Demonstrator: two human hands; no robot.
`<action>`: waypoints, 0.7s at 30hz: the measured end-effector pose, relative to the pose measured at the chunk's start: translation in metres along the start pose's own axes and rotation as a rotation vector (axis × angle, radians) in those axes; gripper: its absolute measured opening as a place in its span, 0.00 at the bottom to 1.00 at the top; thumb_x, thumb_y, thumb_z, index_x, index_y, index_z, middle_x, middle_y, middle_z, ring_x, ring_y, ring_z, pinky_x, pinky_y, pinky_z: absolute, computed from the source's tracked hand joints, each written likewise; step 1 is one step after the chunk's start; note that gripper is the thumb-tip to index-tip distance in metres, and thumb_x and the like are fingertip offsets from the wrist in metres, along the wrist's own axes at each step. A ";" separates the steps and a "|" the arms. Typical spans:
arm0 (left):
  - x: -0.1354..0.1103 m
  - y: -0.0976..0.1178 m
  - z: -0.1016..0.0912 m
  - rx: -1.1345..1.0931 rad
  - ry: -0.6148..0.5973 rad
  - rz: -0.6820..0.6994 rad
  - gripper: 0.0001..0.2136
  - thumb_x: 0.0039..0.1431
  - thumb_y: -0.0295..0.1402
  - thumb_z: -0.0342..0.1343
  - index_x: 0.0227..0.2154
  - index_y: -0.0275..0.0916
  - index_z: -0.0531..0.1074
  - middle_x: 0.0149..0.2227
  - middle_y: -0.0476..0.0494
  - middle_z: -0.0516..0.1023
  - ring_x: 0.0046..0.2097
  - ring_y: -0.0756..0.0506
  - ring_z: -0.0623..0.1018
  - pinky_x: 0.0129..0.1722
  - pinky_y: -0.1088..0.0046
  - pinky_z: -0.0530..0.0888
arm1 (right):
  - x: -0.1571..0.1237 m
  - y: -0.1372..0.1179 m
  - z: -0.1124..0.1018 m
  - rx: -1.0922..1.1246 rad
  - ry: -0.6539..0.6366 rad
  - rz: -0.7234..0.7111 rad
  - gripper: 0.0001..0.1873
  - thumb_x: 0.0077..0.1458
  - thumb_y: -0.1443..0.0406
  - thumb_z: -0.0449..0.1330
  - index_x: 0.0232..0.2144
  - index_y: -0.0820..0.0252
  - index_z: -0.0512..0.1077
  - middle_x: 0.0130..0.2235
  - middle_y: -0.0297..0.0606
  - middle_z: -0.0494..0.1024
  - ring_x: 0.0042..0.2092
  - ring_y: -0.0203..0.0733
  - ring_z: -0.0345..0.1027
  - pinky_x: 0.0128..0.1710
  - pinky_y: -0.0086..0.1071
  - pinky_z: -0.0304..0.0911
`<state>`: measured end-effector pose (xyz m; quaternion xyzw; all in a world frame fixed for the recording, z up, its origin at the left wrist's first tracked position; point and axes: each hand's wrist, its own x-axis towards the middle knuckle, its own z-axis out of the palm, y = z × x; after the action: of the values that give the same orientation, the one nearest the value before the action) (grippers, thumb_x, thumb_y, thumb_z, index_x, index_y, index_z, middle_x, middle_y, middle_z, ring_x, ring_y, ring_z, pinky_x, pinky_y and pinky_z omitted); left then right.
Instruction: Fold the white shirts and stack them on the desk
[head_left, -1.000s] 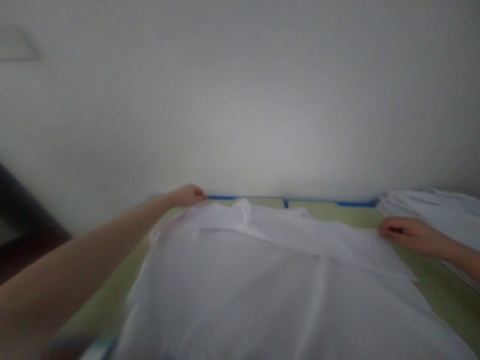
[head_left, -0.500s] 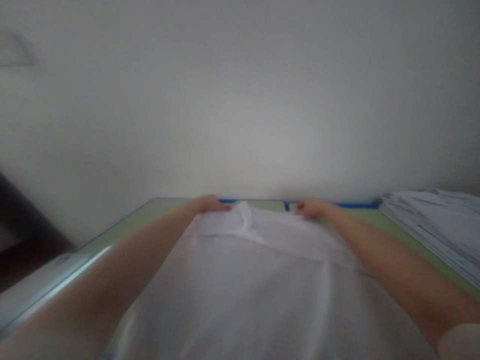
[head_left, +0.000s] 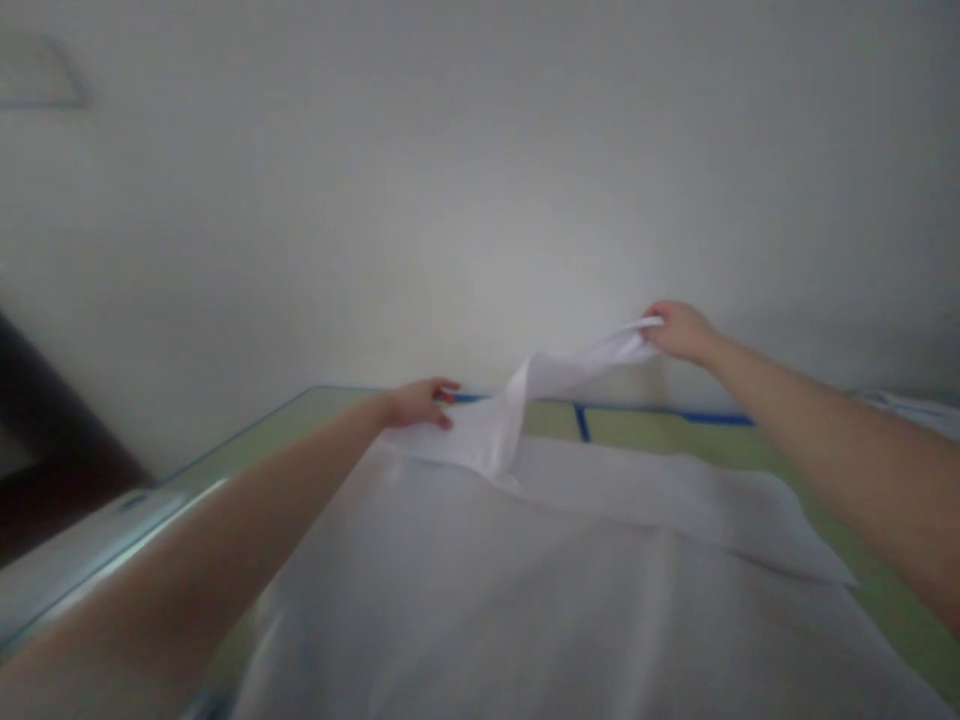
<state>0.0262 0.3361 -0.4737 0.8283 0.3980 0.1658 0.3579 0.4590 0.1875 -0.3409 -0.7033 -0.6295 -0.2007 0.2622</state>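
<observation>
A large white cloth (head_left: 480, 580) spreads over the green table, with a folded band along its far edge. My right hand (head_left: 681, 332) is raised above the far right of the table, pinching the end of a strip of this cloth. From there the strip slopes down, twisted, to the cloth's far edge. At the far left corner of the cloth, my left hand (head_left: 421, 402) rests on the fabric. Its thumb and fingers are apart, and nothing shows between them.
The green table (head_left: 270, 432) has blue edging and a blue line at its far side, against a pale wall (head_left: 480, 200). Part of a white stack (head_left: 911, 410) shows behind my right arm. Something dark (head_left: 60, 430) stands at the left.
My right hand has lifted up and to the right, pulling a strip of the cloth off the table. The fingers of my left hand have spread apart at nearly the same spot.
</observation>
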 end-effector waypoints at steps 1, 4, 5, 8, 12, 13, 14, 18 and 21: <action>-0.004 0.001 0.001 -0.035 -0.029 0.025 0.43 0.34 0.31 0.63 0.59 0.43 0.56 0.57 0.39 0.67 0.49 0.42 0.74 0.42 0.71 0.72 | 0.001 0.003 -0.009 0.002 0.053 -0.007 0.15 0.48 0.61 0.56 0.38 0.63 0.73 0.33 0.41 0.75 0.33 0.40 0.65 0.32 0.30 0.58; -0.018 0.008 0.005 -0.063 -0.091 0.089 0.39 0.35 0.31 0.61 0.57 0.44 0.60 0.55 0.41 0.69 0.50 0.42 0.74 0.43 0.70 0.72 | 0.002 0.010 -0.034 0.012 0.212 -0.022 0.16 0.48 0.60 0.58 0.38 0.62 0.72 0.34 0.42 0.74 0.34 0.42 0.65 0.33 0.32 0.59; -0.021 0.010 0.006 -0.048 -0.105 0.094 0.37 0.36 0.31 0.61 0.55 0.44 0.62 0.54 0.43 0.70 0.50 0.42 0.74 0.43 0.70 0.72 | 0.001 0.011 -0.041 0.016 0.262 -0.021 0.16 0.48 0.60 0.58 0.38 0.62 0.72 0.34 0.42 0.74 0.34 0.42 0.65 0.34 0.33 0.59; -0.028 0.019 0.007 0.038 -0.127 0.049 0.28 0.38 0.33 0.59 0.49 0.44 0.69 0.48 0.45 0.75 0.46 0.41 0.75 0.41 0.70 0.72 | -0.002 0.010 -0.063 0.027 0.350 -0.002 0.17 0.47 0.59 0.60 0.39 0.62 0.72 0.33 0.41 0.74 0.33 0.42 0.64 0.33 0.33 0.59; -0.031 0.023 0.007 0.207 -0.061 0.021 0.22 0.37 0.33 0.60 0.42 0.42 0.74 0.41 0.47 0.78 0.43 0.41 0.76 0.39 0.72 0.71 | -0.011 0.005 -0.087 0.053 0.292 0.037 0.16 0.50 0.57 0.59 0.36 0.64 0.73 0.27 0.37 0.72 0.26 0.35 0.60 0.29 0.29 0.56; -0.032 0.023 0.007 0.242 -0.059 0.029 0.22 0.36 0.33 0.60 0.41 0.42 0.75 0.40 0.48 0.78 0.42 0.41 0.76 0.39 0.73 0.71 | -0.014 0.005 -0.092 0.062 0.275 0.046 0.17 0.51 0.56 0.59 0.35 0.65 0.73 0.26 0.36 0.72 0.25 0.33 0.59 0.28 0.28 0.55; -0.033 0.021 0.007 0.275 -0.064 0.037 0.22 0.36 0.33 0.61 0.40 0.42 0.75 0.39 0.49 0.79 0.42 0.42 0.76 0.39 0.73 0.71 | -0.017 0.006 -0.096 0.074 0.260 0.055 0.17 0.51 0.56 0.59 0.35 0.66 0.73 0.25 0.36 0.71 0.25 0.32 0.59 0.27 0.28 0.54; -0.042 0.012 0.004 0.385 -0.049 0.017 0.17 0.39 0.37 0.59 0.36 0.40 0.77 0.36 0.49 0.79 0.40 0.42 0.76 0.38 0.73 0.70 | -0.038 0.021 -0.109 0.135 0.174 0.072 0.16 0.51 0.56 0.60 0.34 0.66 0.72 0.24 0.34 0.70 0.25 0.30 0.58 0.27 0.27 0.53; -0.050 0.005 -0.003 0.361 -0.046 -0.003 0.17 0.41 0.39 0.57 0.35 0.40 0.78 0.36 0.48 0.79 0.39 0.42 0.76 0.38 0.73 0.71 | -0.058 0.039 -0.112 0.248 0.043 0.080 0.12 0.50 0.60 0.62 0.31 0.65 0.72 0.24 0.35 0.71 0.26 0.31 0.59 0.26 0.27 0.53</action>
<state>-0.0044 0.2961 -0.4679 0.8820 0.4143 0.0720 0.2127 0.4959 0.0701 -0.2935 -0.6858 -0.6151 -0.1257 0.3681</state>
